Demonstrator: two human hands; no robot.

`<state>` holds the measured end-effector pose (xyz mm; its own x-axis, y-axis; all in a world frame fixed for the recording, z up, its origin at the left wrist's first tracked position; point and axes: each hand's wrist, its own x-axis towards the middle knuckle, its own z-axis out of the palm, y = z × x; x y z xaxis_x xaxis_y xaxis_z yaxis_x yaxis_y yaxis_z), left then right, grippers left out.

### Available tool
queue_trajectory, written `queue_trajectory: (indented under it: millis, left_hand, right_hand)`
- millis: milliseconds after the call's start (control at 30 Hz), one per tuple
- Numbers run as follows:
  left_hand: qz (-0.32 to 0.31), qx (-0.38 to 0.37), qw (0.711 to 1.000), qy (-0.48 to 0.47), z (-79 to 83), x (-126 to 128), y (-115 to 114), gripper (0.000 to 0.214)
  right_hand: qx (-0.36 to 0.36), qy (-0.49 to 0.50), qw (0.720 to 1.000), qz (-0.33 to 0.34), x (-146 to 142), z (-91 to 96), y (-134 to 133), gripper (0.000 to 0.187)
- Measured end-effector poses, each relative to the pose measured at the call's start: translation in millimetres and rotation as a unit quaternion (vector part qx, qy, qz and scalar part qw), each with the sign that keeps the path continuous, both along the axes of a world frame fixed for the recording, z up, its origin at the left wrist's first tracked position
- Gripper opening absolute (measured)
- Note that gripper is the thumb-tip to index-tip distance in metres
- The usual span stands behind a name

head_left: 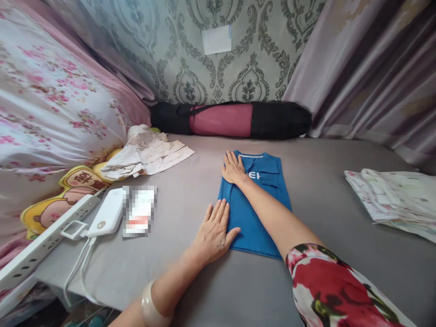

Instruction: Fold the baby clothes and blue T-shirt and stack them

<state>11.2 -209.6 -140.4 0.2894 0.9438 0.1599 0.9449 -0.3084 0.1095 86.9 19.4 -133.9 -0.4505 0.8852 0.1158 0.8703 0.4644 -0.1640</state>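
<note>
A blue shirt (pixel 254 213) with white lettering lies folded into a narrow rectangle, its collar toward the wall. My right hand (pixel 234 169) rests flat on the upper left part of it, fingers stretched out, and covers some of the lettering. Lower down, my left hand (pixel 215 229) lies along the shirt's left edge with the fingers extended and the thumb spread over the cloth. Neither hand grips anything. Part of the shirt's right side is hidden under my right forearm.
Grey sheet (pixel 184 181) lies under everything. A black and pink roll bag (pixel 221 120) runs along the wall. Folded patterned cloth (pixel 395 200) sits at right. On the left are crumpled white cloth (pixel 150 156), a white power bank (pixel 107 212) with cables, a blurred-out flat item (pixel 139 211) and a power strip (pixel 44 243).
</note>
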Motion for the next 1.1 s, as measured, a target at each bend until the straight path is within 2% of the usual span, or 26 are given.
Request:
queue_trajectory:
  millis: [133, 300, 400, 467, 600, 667, 833, 967, 1100]
  left_hand:
    - [0.008, -0.006, 1.000, 0.002, -0.1, 1, 0, 0.075]
    - [0.008, -0.017, 1.000, -0.002, 4.1, 1, -1, 0.074]
    - [0.006, -0.031, 0.999, -0.006, 6.2, 0, -1, 0.074]
    - [0.006, -0.033, 0.999, -0.011, 6.9, 0, 0, 0.072]
    - [0.010, -0.032, 0.999, -0.022, 7.5, -1, 0, 0.068]
    - [0.013, -0.034, 0.999, -0.021, 7.9, -1, 0, 0.068]
    - [0.018, -0.038, 0.999, -0.008, 7.5, 1, 0, 0.070]
    - [0.018, -0.031, 0.999, 0.002, 2.8, 1, 1, 0.071]
    - [0.011, -0.017, 1.000, 0.011, 2.3, 1, 1, 0.072]
  right_hand:
    - [-0.026, -0.015, 1.000, 0.003, -3, 2.6, 4, 0.061]
    - [0.015, 0.014, 1.000, -0.017, -6, 1.4, 5, 0.060]
    - [0.011, 0.027, 0.999, -0.019, -5, -1.3, 8, 0.058]
    - [-0.022, 0.026, 0.999, -0.011, -3, -0.5, 12, 0.058]
    - [-0.134, 0.037, 0.990, 0.009, 6, 8.8, 18, 0.061]
    - [-0.132, 0.045, 0.990, 0.008, 11, 13.8, 12, 0.062]
    - [-0.046, 0.036, 0.998, 0.008, 24, 13.8, -25, 0.064]
    - [-0.062, 0.026, 0.998, 0.007, 31, 4.8, -43, 0.066]
    - [-0.053, 0.039, 0.998, 0.000, 33, -3.0, -44, 0.064]
